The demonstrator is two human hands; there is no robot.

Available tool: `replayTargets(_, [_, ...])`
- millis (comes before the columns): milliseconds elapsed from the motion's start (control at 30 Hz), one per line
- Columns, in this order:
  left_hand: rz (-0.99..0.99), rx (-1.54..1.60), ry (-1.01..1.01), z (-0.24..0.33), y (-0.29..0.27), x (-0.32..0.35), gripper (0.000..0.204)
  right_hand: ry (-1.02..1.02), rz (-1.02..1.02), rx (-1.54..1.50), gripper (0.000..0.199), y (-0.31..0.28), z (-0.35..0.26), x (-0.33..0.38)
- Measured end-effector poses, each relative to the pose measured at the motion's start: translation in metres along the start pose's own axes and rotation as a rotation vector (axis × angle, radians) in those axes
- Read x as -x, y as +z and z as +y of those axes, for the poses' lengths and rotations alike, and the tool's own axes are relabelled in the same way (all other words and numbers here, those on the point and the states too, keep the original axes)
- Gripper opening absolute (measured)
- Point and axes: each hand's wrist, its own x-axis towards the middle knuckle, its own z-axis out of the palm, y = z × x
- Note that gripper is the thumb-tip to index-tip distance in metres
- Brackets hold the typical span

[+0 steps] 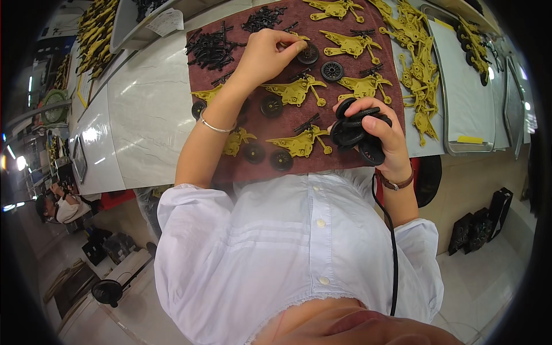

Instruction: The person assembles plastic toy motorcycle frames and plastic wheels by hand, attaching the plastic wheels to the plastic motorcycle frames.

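My left hand [269, 57] reaches over a maroon cloth [230, 167]. Its thumb and fingertips are pinched at the edge of a black spoked toy wheel [309, 54]. A yellow toy motorbike body [287, 35] lies partly hidden behind that hand. On the right, my right hand [384, 129] is closed around a bunch of black toy wheels [349, 131]. Other yellow bodies [298, 90] lie in rows on the cloth, several with a small black part [306, 122] beside them. Loose wheels [332, 71] rest flat among the bodies.
Piles of small black parts [211, 48] cover the cloth's far left. More yellow bodies [422, 75] are heaped right of the cloth, beside a metal tray [466, 115]. A grey bin [129, 29] stands at the far left. A black cord [393, 247] hangs down my front.
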Motion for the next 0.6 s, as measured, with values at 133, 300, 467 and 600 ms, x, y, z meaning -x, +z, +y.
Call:
replayTargets(133, [0.092, -0.121, 0.157, 0.001, 0.005, 0.002, 0.025, 0.012, -0.001, -0.008, 0.026, 0.0, -0.001, 0.002])
replayTargets(300, [0.232, -0.148, 0.257, 0.016, 0.011, 0.005, 0.025, -0.026, 0.01, 0.013, 0.026, -0.001, 0.0, 0.004])
replayTargets(467, [0.016, -0.24, 0.441, 0.031, 0.02, 0.01, 0.03, -0.032, 0.015, -0.013, 0.027, -0.002, 0.001, 0.005])
replayTargets(600, [-0.083, -0.295, 0.428, 0.034, 0.023, 0.009, 0.032, -0.035, 0.008, -0.026, 0.028, -0.006, 0.0, 0.008])
